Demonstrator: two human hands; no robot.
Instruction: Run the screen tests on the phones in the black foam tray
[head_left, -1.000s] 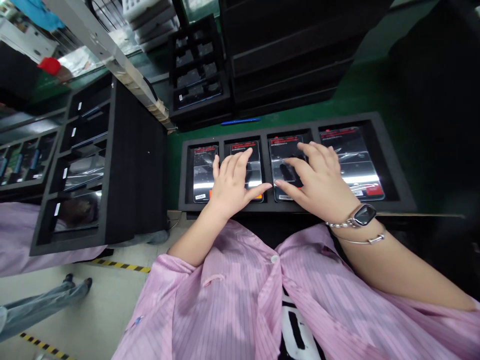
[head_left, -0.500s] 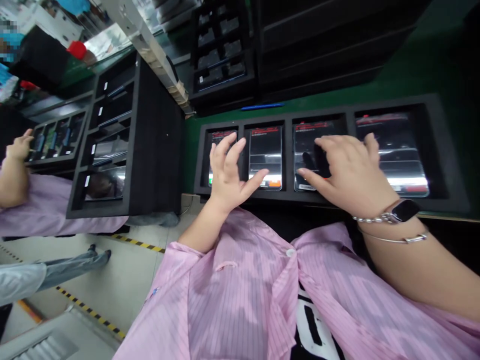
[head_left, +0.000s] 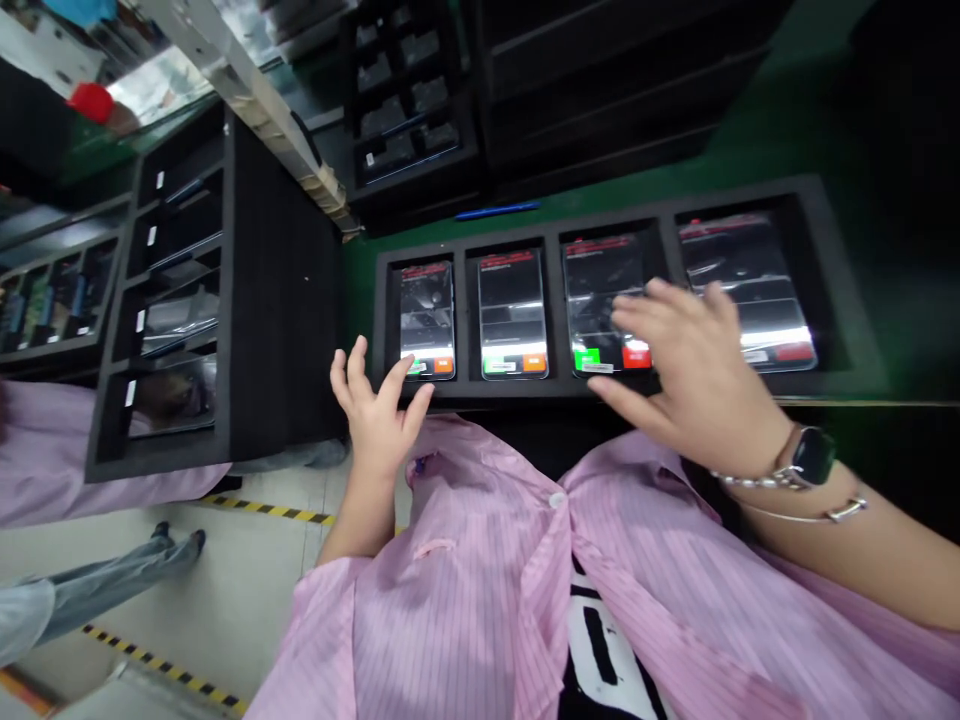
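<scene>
Several phone-like screens lie in the compartments of a black foam tray [head_left: 851, 340]. Red text runs along their tops. The leftmost screen [head_left: 426, 315], the second screen [head_left: 512, 310] and the third screen [head_left: 600, 300] show coloured blocks at the bottom. My left hand [head_left: 379, 410] is spread at the tray's lower left corner, nearest the leftmost screen, and holds nothing. Over the third screen and the left edge of the rightmost screen [head_left: 750, 280] hovers my right hand [head_left: 690, 375], fingers apart and empty. Whether any fingertip touches glass is unclear.
A tall black foam tray stack [head_left: 277, 290] stands to the left. Behind are another black tray [head_left: 409, 170] with clear-wrapped items, a blue pen [head_left: 497, 211] and a pale metal post [head_left: 262, 95]. A person's sleeve [head_left: 112, 450] shows at far left.
My left hand has moved left and down, off the two left screens. My right hand stays over the right part of the tray. The coloured blocks on the third screen are now uncovered.
</scene>
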